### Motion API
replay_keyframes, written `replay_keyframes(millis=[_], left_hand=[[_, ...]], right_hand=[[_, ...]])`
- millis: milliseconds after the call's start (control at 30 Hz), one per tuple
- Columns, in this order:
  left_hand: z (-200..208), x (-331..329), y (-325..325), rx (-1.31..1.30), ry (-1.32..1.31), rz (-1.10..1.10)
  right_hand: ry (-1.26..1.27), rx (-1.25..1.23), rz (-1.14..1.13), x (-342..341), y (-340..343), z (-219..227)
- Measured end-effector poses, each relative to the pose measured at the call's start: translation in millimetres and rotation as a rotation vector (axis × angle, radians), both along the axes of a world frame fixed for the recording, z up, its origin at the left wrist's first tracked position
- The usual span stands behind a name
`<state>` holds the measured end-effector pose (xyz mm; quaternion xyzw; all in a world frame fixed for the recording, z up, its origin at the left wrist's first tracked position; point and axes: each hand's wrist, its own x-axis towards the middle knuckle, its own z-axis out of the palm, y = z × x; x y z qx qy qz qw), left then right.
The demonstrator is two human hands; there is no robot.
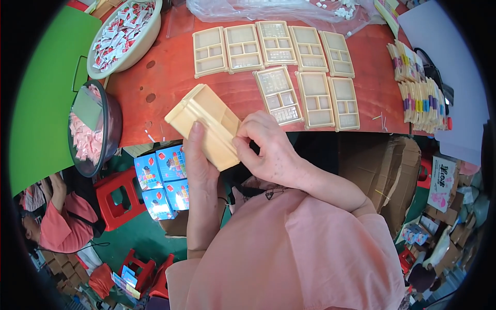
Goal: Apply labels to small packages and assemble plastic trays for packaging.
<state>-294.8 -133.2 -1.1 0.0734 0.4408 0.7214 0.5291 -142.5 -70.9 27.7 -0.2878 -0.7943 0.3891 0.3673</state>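
Tilted above the table's front edge is a cream plastic box (204, 121) with a dividing ridge and an open recess. My left hand (200, 155) grips it from below and the left, thumb laid across its side. My right hand (266, 147) is closed in a pinch at the box's right edge, thumb and forefinger meeting there; anything small between the fingertips is hidden. Beyond my hands, several cream compartment trays (316, 101) lie in two rows on the red table (170, 77). Some of them show a moulded grid pattern in their compartments.
At the left stand a white basin (135, 66) of small printed packets and a dark basin (114, 129) of pink packets. Stacked cream pieces with coloured strips (423, 103) line the right. Blue printed boxes (163, 178), a red stool (120, 199) and cardboard (385, 175) sit below. Another person (72, 219) is at lower left.
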Motion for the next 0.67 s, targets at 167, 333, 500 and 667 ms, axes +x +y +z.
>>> replay_keyframes(millis=[167,333,500,667], left_hand=[[2.4,-28.7,-10.1,-0.102,0.104,0.171],[7.7,-45.6,-13.7,-0.050,0.080,0.255],[4.3,-41.7,-20.5,-0.025,0.052,0.241],[-2.1,-29.7,-17.0,-0.014,0.083,0.213]], right_hand=[[-0.098,0.125,-0.101,-10.2,2.0,8.0],[-0.401,0.264,-0.160,-25.5,17.6,-16.4],[-0.500,0.305,-0.140,-33.4,22.7,-22.1],[-0.180,-0.143,0.292,-30.3,19.1,9.4]])
